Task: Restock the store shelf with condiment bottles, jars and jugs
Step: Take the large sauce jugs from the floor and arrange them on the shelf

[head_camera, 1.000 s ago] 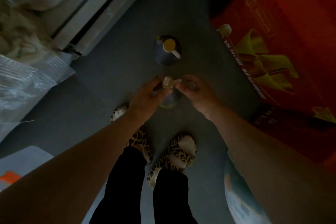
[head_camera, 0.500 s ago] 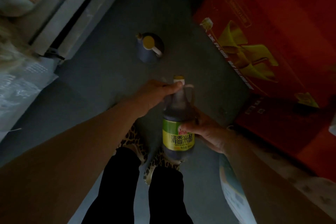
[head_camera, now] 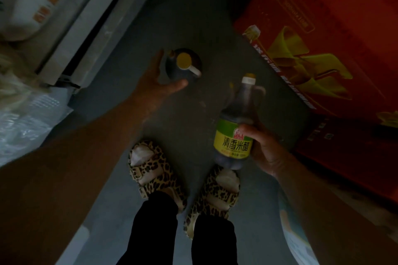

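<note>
My right hand (head_camera: 263,146) grips a dark vinegar bottle (head_camera: 235,127) by its yellow-green label, held tilted above the grey floor, cap pointing away from me. A second dark bottle (head_camera: 183,66) with a yellow cap and a white handle stands upright on the floor ahead. My left hand (head_camera: 156,84) is spread open just left of and below that standing bottle, thumb and fingers on either side of it, not touching it. The scene is dim.
A large red carton (head_camera: 323,38) lies on the floor at the right. The white base of a shelf unit (head_camera: 90,34) runs along the left, with white sacks (head_camera: 28,2) above it and clear plastic packs (head_camera: 25,118) beside it. My feet in leopard-print slippers (head_camera: 150,168) stand below.
My left hand let go of the held bottle's neck and moved forward, open, to the standing bottle. My right hand shifted the held bottle rightward, gripping its label.
</note>
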`<state>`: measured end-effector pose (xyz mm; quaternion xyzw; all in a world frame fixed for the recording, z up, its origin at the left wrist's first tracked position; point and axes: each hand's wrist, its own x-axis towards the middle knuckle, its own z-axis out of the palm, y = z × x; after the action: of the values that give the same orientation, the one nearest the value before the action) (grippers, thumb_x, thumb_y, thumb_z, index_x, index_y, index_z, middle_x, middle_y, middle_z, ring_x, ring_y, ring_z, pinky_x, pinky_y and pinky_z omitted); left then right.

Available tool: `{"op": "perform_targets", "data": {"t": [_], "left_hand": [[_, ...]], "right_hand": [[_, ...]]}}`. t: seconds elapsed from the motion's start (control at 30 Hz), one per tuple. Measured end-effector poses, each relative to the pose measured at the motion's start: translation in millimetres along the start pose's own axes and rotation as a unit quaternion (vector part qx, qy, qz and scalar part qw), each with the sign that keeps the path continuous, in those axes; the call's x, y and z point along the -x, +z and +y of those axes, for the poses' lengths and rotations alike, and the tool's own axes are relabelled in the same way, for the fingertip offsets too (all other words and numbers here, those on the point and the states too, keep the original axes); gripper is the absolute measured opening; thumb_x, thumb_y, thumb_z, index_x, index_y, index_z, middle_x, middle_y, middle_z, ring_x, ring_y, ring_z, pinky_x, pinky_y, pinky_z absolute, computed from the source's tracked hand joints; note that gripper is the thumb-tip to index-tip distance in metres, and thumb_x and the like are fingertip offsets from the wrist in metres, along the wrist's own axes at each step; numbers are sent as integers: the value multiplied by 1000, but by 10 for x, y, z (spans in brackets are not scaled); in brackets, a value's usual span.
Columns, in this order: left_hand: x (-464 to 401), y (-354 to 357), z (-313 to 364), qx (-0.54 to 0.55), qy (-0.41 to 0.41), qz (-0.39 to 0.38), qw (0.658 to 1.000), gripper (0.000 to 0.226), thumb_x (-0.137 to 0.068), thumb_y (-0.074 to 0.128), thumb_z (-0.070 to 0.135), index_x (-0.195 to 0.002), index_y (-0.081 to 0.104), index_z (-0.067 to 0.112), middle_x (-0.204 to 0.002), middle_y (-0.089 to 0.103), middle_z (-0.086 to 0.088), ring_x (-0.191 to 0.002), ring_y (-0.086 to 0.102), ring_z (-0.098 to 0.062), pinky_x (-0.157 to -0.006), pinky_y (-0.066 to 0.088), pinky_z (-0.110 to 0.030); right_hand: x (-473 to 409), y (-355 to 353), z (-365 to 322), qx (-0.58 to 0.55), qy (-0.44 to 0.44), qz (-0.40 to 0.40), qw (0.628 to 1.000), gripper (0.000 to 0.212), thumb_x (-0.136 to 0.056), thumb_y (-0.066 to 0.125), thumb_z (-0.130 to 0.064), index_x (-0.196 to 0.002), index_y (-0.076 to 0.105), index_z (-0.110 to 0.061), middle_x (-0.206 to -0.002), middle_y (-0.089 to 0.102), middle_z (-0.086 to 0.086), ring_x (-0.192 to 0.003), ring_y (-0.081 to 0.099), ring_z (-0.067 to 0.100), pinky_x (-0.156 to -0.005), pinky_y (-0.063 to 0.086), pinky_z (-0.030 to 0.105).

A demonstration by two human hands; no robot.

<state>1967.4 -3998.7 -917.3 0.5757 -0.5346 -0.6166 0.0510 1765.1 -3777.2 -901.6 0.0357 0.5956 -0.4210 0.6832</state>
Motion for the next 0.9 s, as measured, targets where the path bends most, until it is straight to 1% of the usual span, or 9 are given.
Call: {"op": "perform_targets", "data": {"t": [0.07, 0.17, 0.23, 0.33, 0.4, 0.47, 0.63, 0.8, 0.9], "left_hand": [[-158, -27, 78, -9, 48, -56, 997, 102, -63, 87, 42, -146, 27, 41, -152, 37, 11, -138, 34, 1, -109, 32, -20], [-323, -54, 179, -15, 98, -96, 990, 72, -71, 85, 14, -134, 49, 21, -122, 54, 18, -105, 51, 21, -90, 40, -5], [-363, -63, 199, -30, 113, -89, 989, 64, -69, 86, 8, -125, 55, 10, -112, 59, 10, -96, 56, 17, -82, 44, -7], [-304, -41, 154, -76, 96, -61, 991, 74, -50, 94, 35, -111, 53, 29, -117, 57, -2, -104, 60, -4, -82, 51, -23], [-255, -25, 65, -133, 91, -53, 986, 87, -41, 91, 58, -116, 54, 37, -125, 53, -6, -113, 57, -19, -93, 51, -38], [-208, -10, -4, -152, 92, -48, 983, 103, -40, 83, 73, -132, 54, 37, -128, 54, -8, -116, 55, -18, -100, 48, -38], [-147, 81, -8, -93, 72, -48, 992, 93, -67, 89, 25, -147, 43, 25, -148, 46, 2, -135, 42, -11, -113, 35, -30], [-157, 130, 61, -9, 72, -31, 997, 76, -57, 86, 42, -127, 59, 29, -127, 65, 1, -121, 58, -12, -108, 45, -37], [-198, 98, 186, 64, 31, -8, 997, 55, -62, 84, 32, -113, 63, 29, -108, 69, 1, -104, 64, -14, -101, 50, -37]], "right_hand": [[-66, -12, -39, 7, -4, 1, 1000, 97, -48, 96, -48, -133, 60, -17, -123, 68, 17, -114, 64, 34, -92, 52, 46], [-117, -3, -84, 13, -8, 5, 1000, 103, -48, 95, -50, -135, 58, -11, -117, 69, 14, -108, 66, 28, -85, 54, 39], [-147, 0, -90, 16, -6, 5, 1000, 106, -49, 94, -50, -137, 55, -7, -117, 68, 15, -107, 66, 29, -84, 54, 39], [-168, 22, -101, 20, -4, 1, 1000, 101, -50, 94, -49, -134, 58, -8, -116, 69, 16, -104, 67, 28, -85, 54, 40], [-176, 37, -107, 21, -3, -1, 1000, 94, -50, 94, -48, -130, 62, -11, -114, 70, 14, -103, 68, 27, -84, 56, 39], [-186, 48, -114, 24, 4, -3, 1000, 88, -52, 93, -45, -129, 63, -13, -115, 70, 13, -105, 68, 27, -85, 56, 39], [-217, 44, -99, 20, -1, -12, 1000, 87, -50, 94, -48, -125, 65, -18, -116, 71, 13, -106, 68, 26, -88, 56, 41], [-216, 40, -79, 21, 5, -12, 1000, 88, -55, 92, -44, -132, 61, -15, -118, 70, 13, -107, 68, 27, -86, 55, 39], [-181, 65, -80, 2, -1, -3, 1000, 60, -73, 78, -28, -129, 62, -14, -113, 71, 11, -103, 68, 25, -82, 55, 36]]}}
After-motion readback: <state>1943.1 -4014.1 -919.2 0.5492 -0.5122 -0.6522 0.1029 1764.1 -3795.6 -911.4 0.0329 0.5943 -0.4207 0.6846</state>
